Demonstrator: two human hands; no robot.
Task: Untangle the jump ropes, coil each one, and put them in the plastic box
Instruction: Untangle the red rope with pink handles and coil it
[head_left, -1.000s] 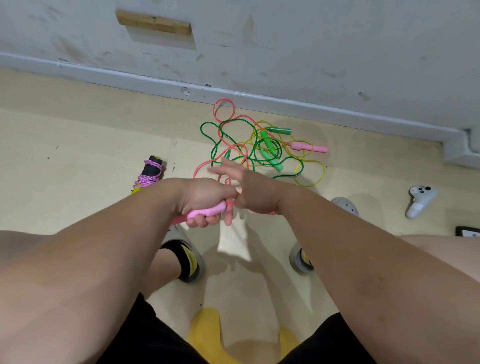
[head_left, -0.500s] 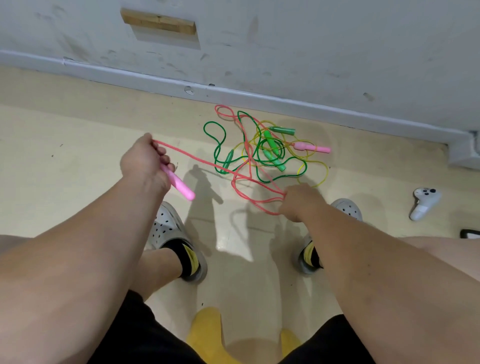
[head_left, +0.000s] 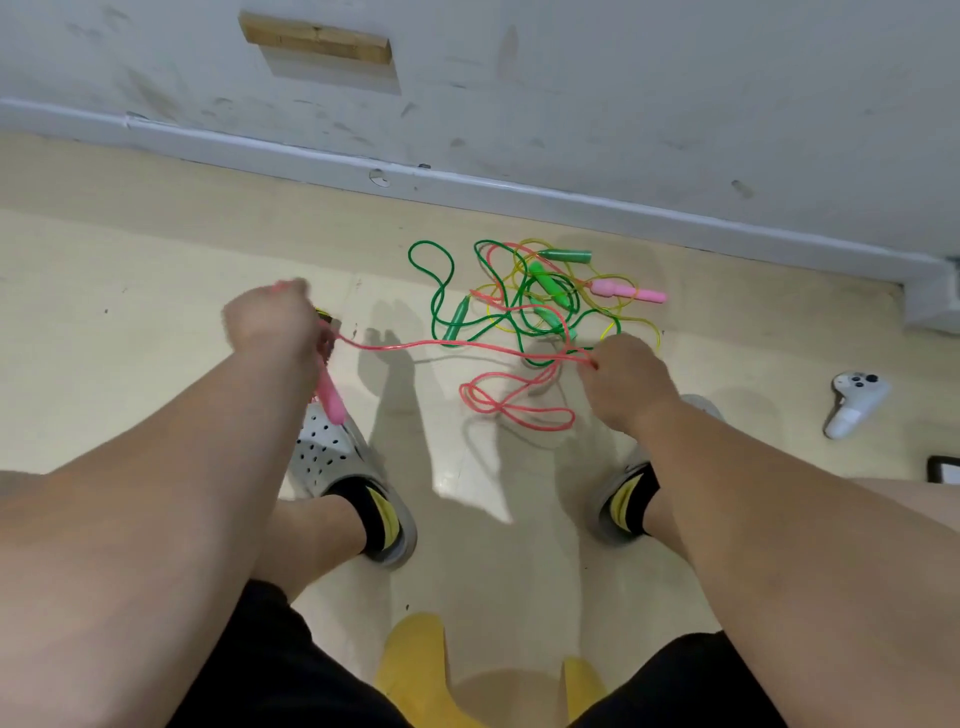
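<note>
My left hand (head_left: 275, 325) grips the pink jump rope near one pink handle (head_left: 331, 397), which hangs below the fist. The pink cord (head_left: 441, 344) stretches rightward to my right hand (head_left: 621, 376), which pinches it. A slack loop of pink cord (head_left: 511, 408) lies on the floor between my feet. Behind it sits a tangle of green rope (head_left: 436, 291) and yellow rope (head_left: 639, 325) with several green handles (head_left: 548, 283) and the other pink handle (head_left: 628, 292). No plastic box is in view.
The wall and baseboard (head_left: 519, 189) run behind the ropes. A white game controller (head_left: 854, 400) lies on the floor at the right, a dark object (head_left: 943, 467) at the right edge. My feet in grey clogs (head_left: 337, 457) stand below; a yellow stool (head_left: 415, 660) is under me.
My hands, together a second ago, have spread apart, drawing the pink cord out of the tangle. The left hand has since dropped slightly and the slack loop has shifted toward my feet.
</note>
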